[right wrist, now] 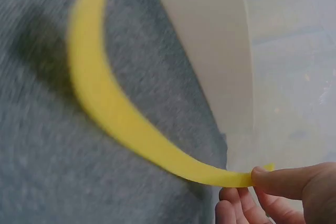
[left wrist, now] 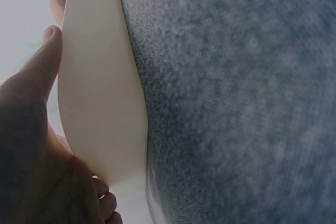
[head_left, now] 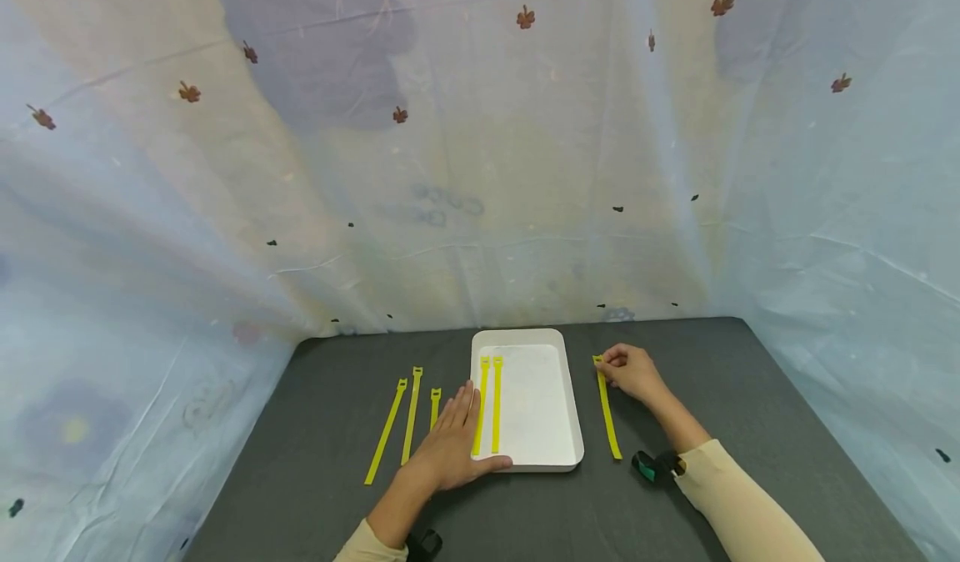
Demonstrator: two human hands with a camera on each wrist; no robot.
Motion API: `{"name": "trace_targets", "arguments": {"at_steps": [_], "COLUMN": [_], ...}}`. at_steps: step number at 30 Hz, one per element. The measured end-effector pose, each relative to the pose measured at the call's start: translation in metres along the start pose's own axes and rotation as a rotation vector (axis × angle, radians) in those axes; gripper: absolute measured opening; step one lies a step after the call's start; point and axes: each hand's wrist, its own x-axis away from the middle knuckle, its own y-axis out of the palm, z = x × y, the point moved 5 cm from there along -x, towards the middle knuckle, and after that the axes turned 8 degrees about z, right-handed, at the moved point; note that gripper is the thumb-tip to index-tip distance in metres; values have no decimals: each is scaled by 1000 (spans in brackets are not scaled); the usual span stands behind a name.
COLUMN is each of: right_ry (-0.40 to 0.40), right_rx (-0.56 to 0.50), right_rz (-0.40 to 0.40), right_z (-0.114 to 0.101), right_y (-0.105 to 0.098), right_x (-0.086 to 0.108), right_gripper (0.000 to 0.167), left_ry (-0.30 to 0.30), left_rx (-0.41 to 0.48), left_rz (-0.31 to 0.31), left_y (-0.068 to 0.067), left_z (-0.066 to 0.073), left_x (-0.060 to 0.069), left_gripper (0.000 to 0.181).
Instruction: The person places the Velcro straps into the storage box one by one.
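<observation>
In the head view my right hand (head_left: 633, 373) pinches the slotted head end of a yellow cable strap (head_left: 607, 420), right of the white tray (head_left: 542, 408). The right wrist view shows that strap (right wrist: 113, 111) bowing away from thumb and fingertips, its far end running out of frame. My left hand (head_left: 447, 448) lies with straight fingers along the tray's left side, its thumb at the near left corner. In the left wrist view the thumb and fingers touch the tray's rim and wall (left wrist: 100, 87). Two yellow straps (head_left: 497, 403) lie side by side in the tray's left part.
Left of the tray lie three more yellow straps (head_left: 412, 412) on the dark grey table (head_left: 315, 437); my left hand partly covers the nearest one. A pale patterned curtain (head_left: 480, 170) hangs behind the table and along both sides.
</observation>
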Motion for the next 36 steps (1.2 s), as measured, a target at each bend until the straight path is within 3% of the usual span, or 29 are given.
{"name": "trace_targets", "arguments": {"at_steps": [24, 36], "right_ry": [-82, -126], "right_rx": [-143, -144], "right_rz": [26, 14], "right_z": [-35, -59], "right_y": [-6, -12], "right_x": [6, 13], "right_gripper": [19, 25], "left_ry": [-2, -2], "left_rx": [18, 20], "left_rz": [0, 0], "left_y": [0, -1], "left_z": [1, 1], "left_x": [1, 0], "left_gripper": [129, 130]}}
